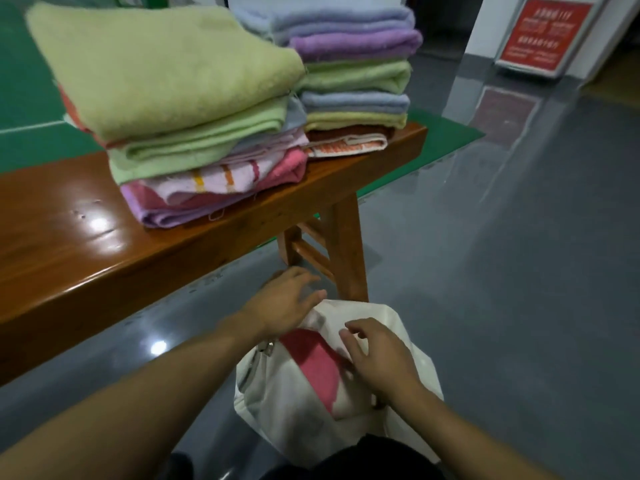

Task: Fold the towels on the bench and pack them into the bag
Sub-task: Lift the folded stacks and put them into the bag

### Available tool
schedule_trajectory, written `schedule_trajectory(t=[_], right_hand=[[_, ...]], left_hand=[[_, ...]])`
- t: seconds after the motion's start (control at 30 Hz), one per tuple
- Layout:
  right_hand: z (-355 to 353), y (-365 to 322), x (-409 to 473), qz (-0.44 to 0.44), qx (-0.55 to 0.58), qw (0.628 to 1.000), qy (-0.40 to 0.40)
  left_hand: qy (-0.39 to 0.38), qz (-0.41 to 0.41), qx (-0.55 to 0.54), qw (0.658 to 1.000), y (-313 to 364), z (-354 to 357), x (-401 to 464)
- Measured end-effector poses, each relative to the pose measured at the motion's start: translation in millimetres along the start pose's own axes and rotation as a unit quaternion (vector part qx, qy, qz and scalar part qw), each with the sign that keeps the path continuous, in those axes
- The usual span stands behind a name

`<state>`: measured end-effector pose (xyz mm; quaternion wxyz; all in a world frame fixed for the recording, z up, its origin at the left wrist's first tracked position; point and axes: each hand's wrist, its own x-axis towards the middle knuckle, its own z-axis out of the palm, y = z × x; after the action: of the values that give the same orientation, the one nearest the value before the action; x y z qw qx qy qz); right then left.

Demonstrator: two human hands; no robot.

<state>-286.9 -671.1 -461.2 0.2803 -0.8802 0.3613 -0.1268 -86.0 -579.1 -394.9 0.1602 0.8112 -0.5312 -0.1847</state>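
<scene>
A white cloth bag [294, 410] stands open on the floor just in front of the wooden bench [86, 258]. A folded pink towel [313, 362] lies inside it. My left hand [284, 303] hovers at the bag's far rim with its fingers spread and blurred. My right hand [375, 355] is over the bag's mouth, fingers loosely bent, holding nothing that I can make out. Two stacks of folded towels rest on the bench: a near stack [194, 133] topped by a yellow-green towel, and a far stack [353, 74] in blue, purple, green and yellow.
The bench leg [346, 251] stands right behind the bag. Glossy grey floor [519, 271] stretches to the right. A red sign [543, 32] leans against a white pillar at the back right. Green flooring lies beyond the bench.
</scene>
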Motion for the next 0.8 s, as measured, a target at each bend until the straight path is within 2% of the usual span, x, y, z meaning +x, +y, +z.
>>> schedule_trajectory(t=[0.1,0.27,0.43,0.53,0.63,0.7,0.8], right_hand=[[-27.1,-10.2,5.1,-0.041,0.002,0.997,0.059],[-116.7,-47.6,48.4,-0.069,0.069,0.969,0.229],[-220.2,-117.2,110.0,-0.049,0.173,0.941,0.287],[-259.3,-148.9,154.2,0.007,0.28,0.925,0.259],[-280.0,-171.3,193.5,0.032,0.322,0.934,0.15],[-289.0,-184.1,207.6,0.043,0.344,0.936,0.051],[-302.3,-194.6,220.0,0.077,0.355,0.931,-0.032]], left_hand=[[0.02,0.023,-0.013,0.999,14.9,-19.1,-9.6],[0.102,0.103,-0.054,0.988,60.5,-65.9,-16.9],[0.214,0.184,-0.057,0.958,129.4,-127.1,-15.4],[0.319,0.222,-0.066,0.919,163.6,-168.3,-7.0],[0.41,0.229,-0.033,0.882,184.7,-216.3,7.2],[0.429,0.185,0.049,0.883,185.4,-251.6,23.1],[0.358,0.069,0.156,0.918,161.3,-289.3,50.7]])
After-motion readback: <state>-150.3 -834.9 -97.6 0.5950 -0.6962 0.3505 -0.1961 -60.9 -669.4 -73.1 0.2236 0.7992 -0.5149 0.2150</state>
